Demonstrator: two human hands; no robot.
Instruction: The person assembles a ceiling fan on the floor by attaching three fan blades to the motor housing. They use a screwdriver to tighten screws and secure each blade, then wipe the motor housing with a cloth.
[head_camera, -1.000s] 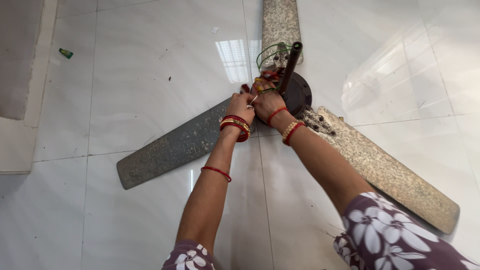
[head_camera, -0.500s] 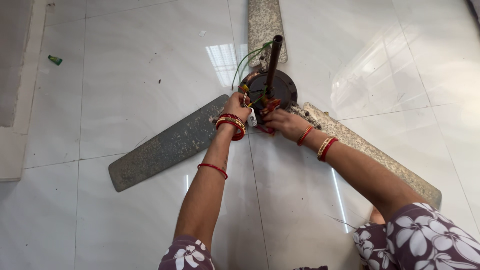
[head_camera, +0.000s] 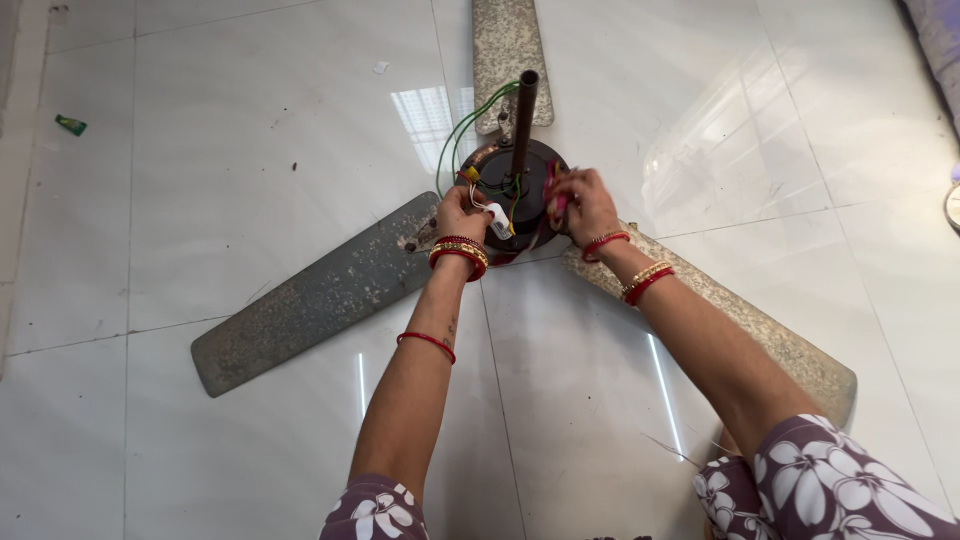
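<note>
White tiles cover the floor (head_camera: 250, 150), and a dusty ceiling fan lies on it with its three blades spread out. Its dark round hub (head_camera: 520, 190) sits in the middle, with a brown rod (head_camera: 524, 120) standing up from it and green wires (head_camera: 460, 125) looping at the side. The left hand (head_camera: 458, 213) rests on the hub's left edge, fingers curled together beside a small white part (head_camera: 499, 220). The right hand (head_camera: 585, 205) is at the hub's right edge, fingers pinched on something red; what it is I cannot tell. Both wrists wear red and gold bangles. One grey blade (head_camera: 310, 300) points toward the left, and a small green thing (head_camera: 70, 124) lies far away.
</note>
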